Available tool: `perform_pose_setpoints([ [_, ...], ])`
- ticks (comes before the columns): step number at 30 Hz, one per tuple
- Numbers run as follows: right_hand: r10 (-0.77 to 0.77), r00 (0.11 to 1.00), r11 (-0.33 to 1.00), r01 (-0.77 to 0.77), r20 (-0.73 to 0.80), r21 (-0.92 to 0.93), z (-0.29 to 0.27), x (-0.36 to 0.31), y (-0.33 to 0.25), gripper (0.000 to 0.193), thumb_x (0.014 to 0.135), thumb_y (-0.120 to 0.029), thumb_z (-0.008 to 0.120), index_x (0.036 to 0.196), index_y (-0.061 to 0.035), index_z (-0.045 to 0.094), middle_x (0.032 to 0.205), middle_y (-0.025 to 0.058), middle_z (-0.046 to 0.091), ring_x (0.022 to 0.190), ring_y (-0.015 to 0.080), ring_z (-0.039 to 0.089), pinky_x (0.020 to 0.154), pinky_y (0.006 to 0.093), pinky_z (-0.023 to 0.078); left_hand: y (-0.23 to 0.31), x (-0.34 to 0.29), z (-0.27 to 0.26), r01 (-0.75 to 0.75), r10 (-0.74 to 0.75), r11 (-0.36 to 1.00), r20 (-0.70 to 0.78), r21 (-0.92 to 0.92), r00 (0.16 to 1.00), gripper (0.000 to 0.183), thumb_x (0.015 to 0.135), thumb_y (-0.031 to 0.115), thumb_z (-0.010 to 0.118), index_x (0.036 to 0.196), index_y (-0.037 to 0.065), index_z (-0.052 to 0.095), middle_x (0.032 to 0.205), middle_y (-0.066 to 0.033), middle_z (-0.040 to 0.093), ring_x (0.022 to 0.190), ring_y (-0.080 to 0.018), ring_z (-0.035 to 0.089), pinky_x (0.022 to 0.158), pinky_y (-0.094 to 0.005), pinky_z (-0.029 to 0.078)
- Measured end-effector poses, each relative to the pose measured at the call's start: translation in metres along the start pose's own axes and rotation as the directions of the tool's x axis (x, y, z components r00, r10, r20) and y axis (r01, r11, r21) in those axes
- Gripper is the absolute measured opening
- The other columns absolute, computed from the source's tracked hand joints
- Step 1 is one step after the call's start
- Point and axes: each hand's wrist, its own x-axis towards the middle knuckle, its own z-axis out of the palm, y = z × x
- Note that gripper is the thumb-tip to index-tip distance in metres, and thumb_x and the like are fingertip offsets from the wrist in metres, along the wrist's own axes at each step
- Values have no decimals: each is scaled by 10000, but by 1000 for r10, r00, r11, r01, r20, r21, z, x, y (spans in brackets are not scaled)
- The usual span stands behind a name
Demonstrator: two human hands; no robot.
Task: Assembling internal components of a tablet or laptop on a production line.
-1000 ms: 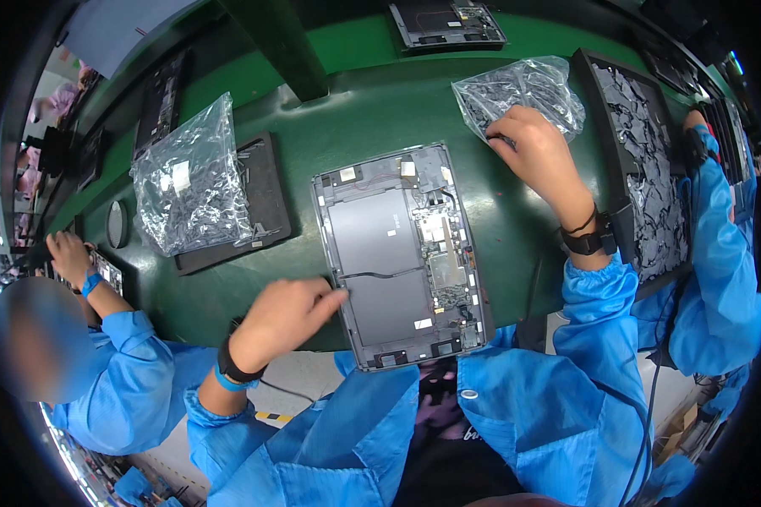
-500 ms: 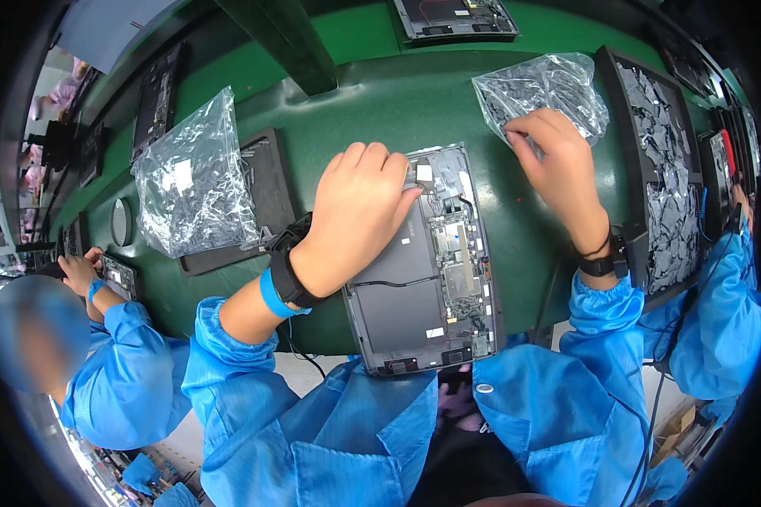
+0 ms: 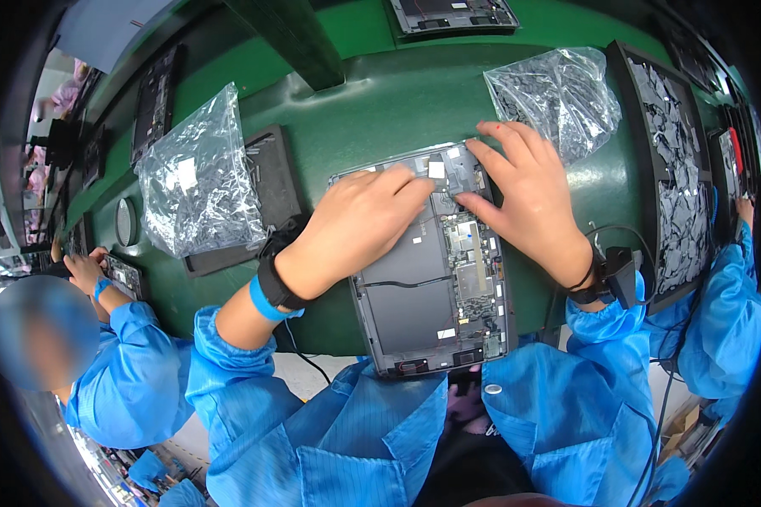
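Observation:
An opened laptop base (image 3: 402, 317) lies before me, slightly tilted, with dark battery packs on its left and a circuit board (image 3: 473, 279) along its right. My left hand (image 3: 359, 220) rests over its upper left part, fingers curled together near a small white square label (image 3: 436, 169). Whatever those fingers hold, if anything, is hidden. At the upper right corner of the base is my right hand (image 3: 528, 190), its fingers apart, thumb and forefinger touching or just over the corner; I see nothing held in it.
A clear bag of small dark parts (image 3: 199, 190) lies over a black tray (image 3: 279, 173) at left; another such bag (image 3: 558, 97) is at the back right. Beyond it stands a black box of dark pieces (image 3: 679, 211). A green post (image 3: 287, 42) rises behind. Co-workers sit at both sides.
My right hand has come from the right-hand bag, left and down to the laptop base's upper corner, and its fingers have spread. My left hand has lowered slightly; the base sits slightly further right.

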Motion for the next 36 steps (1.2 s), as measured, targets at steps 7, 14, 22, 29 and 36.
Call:
perform_pose_setpoints([
  [7,68,998,993,-69,9,100,9,-8,-4,429,661,-210,813,1022,-58,635,1270,135,536,1255,338,436,991,444,367,-10,20,0,-178,178,977,9,115,984,395,755,128,727,1123,78,592,991,-99,570,862,-288,607,757,-396,492],
  [14,77,980,914,-142,181,381,-14,-12,2,180,725,-120,753,866,-123,640,1363,103,505,1377,388,285,1096,511,209,-15,27,-3,-154,150,987,-96,-35,984,332,753,124,729,1059,65,616,985,-94,585,901,-301,587,790,-402,478],
  [22,-143,989,906,112,48,408,-11,-10,3,143,700,-103,769,796,-111,664,1219,54,587,1277,333,431,1029,460,311,-21,40,0,-119,120,990,12,-78,993,316,680,165,797,921,73,614,926,-88,547,872,-284,558,748,-385,458],
  [29,-19,991,905,-40,134,424,-14,-17,-1,166,699,-133,779,805,-90,659,975,34,593,1051,272,512,917,398,370,-14,28,-2,-66,65,998,-33,-12,997,262,681,176,801,710,53,572,877,-83,535,830,-278,520,725,-381,446],
  [36,-86,981,995,75,-175,-66,-29,3,48,129,709,-21,712,828,-63,689,836,62,640,839,273,581,730,374,482,-5,-7,-13,-9,8,1000,-73,-8,997,179,703,121,776,787,44,638,945,-75,582,912,-282,552,799,-387,461],
])
